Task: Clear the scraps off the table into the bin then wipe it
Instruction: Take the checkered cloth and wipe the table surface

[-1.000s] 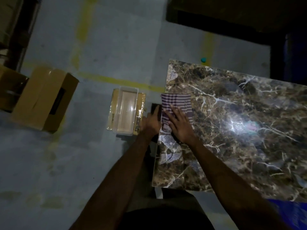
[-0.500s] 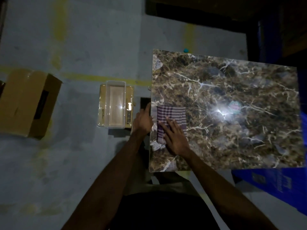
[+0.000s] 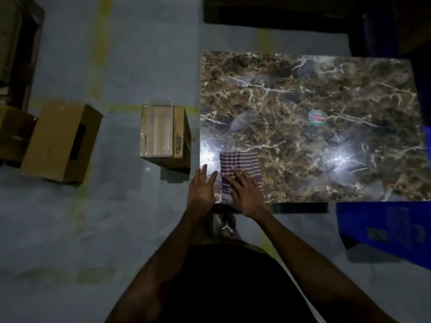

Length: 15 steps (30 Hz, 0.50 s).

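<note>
Right hand (image 3: 247, 194) presses flat — fingers straight — on the striped cloth (image 3: 240, 169) at the table (image 3: 326, 94)'s near-left corner; left hand (image 3: 201, 190) (fingers straight, holding nothing) rests at the edge beside it.

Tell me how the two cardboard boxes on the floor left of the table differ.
The near box stands close beside the table, square to its edge; the far box lies well off to the left, turned at an angle. The near box carries a clear plastic tray on top; the far box carries nothing. The far box shows a dark handle slot on its side. Both are plain brown cardboard.
</note>
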Each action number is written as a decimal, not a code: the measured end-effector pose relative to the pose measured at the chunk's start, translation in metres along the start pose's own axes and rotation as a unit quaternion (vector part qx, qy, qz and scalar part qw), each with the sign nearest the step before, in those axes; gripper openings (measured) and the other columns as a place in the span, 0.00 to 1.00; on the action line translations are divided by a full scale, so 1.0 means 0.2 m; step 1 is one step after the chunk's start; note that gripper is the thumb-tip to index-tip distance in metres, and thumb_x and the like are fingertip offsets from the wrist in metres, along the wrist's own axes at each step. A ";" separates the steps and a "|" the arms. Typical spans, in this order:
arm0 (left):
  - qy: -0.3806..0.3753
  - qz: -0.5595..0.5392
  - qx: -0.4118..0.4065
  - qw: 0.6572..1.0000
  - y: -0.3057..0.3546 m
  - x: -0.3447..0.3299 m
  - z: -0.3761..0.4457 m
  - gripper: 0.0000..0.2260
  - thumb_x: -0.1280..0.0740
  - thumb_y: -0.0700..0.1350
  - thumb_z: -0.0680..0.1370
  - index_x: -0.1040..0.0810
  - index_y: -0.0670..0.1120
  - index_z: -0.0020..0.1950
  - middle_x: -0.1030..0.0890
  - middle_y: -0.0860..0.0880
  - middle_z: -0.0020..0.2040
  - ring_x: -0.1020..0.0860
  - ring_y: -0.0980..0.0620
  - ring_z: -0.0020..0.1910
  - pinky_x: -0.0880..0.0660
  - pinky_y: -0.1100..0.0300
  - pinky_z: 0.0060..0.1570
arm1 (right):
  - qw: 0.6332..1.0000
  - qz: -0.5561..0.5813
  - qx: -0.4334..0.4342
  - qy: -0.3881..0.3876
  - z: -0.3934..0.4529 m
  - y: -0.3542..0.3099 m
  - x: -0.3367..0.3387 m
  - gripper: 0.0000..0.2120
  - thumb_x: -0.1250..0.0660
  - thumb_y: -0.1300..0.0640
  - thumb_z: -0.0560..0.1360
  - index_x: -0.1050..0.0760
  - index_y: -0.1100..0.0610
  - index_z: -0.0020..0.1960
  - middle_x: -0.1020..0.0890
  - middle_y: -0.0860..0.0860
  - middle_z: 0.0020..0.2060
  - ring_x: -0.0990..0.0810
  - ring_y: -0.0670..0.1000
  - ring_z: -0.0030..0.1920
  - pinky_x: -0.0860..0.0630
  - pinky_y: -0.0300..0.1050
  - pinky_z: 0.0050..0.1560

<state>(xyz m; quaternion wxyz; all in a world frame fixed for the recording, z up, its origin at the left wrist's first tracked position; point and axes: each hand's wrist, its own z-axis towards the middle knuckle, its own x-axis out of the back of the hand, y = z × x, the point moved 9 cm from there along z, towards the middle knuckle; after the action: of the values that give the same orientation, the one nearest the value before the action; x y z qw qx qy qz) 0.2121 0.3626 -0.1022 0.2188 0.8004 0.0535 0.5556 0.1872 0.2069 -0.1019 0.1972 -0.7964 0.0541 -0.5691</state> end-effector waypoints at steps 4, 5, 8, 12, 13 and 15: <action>-0.068 0.057 0.004 0.996 0.10 -0.02 -0.12 0.32 0.31 0.42 0.76 0.34 0.51 0.80 0.41 0.42 0.83 0.41 0.39 0.81 0.34 0.45 0.72 | 0.994 0.051 -0.088 0.026 -0.07 0.30 0.10 0.26 0.47 0.45 0.83 0.36 0.45 0.81 0.38 0.53 0.82 0.40 0.62 0.81 0.34 0.64 0.74; -0.075 0.064 0.001 0.995 0.13 -0.02 -0.14 0.31 0.31 0.43 0.76 0.33 0.50 0.79 0.40 0.42 0.82 0.39 0.39 0.79 0.32 0.45 0.71 | 0.991 0.060 -0.115 0.042 -0.04 0.32 0.13 0.26 0.47 0.44 0.82 0.34 0.45 0.80 0.36 0.55 0.81 0.39 0.63 0.80 0.33 0.65 0.74; -0.094 0.093 0.010 0.991 0.17 -0.04 -0.21 0.31 0.32 0.44 0.76 0.33 0.51 0.79 0.40 0.43 0.82 0.37 0.38 0.77 0.28 0.43 0.67 | 0.985 0.051 -0.158 0.047 0.04 0.25 0.11 0.26 0.42 0.48 0.83 0.36 0.45 0.81 0.39 0.54 0.82 0.43 0.64 0.81 0.39 0.65 0.77; -0.099 0.068 0.025 0.992 0.18 -0.06 -0.25 0.33 0.33 0.45 0.77 0.37 0.54 0.81 0.41 0.46 0.83 0.38 0.39 0.79 0.29 0.40 0.69 | 0.999 0.019 -0.035 -0.016 -0.12 0.06 -0.04 0.27 0.43 0.48 0.85 0.42 0.42 0.83 0.44 0.50 0.84 0.45 0.61 0.83 0.42 0.62 0.79; -0.095 0.062 0.026 0.993 0.18 -0.05 -0.24 0.32 0.33 0.45 0.76 0.36 0.54 0.81 0.40 0.46 0.83 0.37 0.39 0.79 0.28 0.40 0.69 | 0.999 0.016 -0.017 -0.022 -0.18 0.09 -0.04 0.27 0.43 0.48 0.85 0.43 0.41 0.83 0.44 0.49 0.84 0.45 0.60 0.83 0.42 0.61 0.78; -0.095 0.059 0.031 0.993 0.17 -0.04 -0.22 0.31 0.32 0.46 0.75 0.33 0.53 0.79 0.37 0.46 0.82 0.34 0.39 0.77 0.26 0.42 0.67 | 0.999 0.032 -0.039 -0.007 -0.26 0.22 0.00 0.27 0.45 0.45 0.83 0.39 0.43 0.82 0.40 0.50 0.83 0.40 0.61 0.81 0.36 0.62 0.77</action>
<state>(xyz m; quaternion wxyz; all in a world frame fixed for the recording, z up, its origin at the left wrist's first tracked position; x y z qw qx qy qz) 0.1634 0.3422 -0.0819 0.1648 0.8575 0.0023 0.4874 0.1453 0.1539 -0.1043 0.1844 -0.8051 0.0999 -0.5548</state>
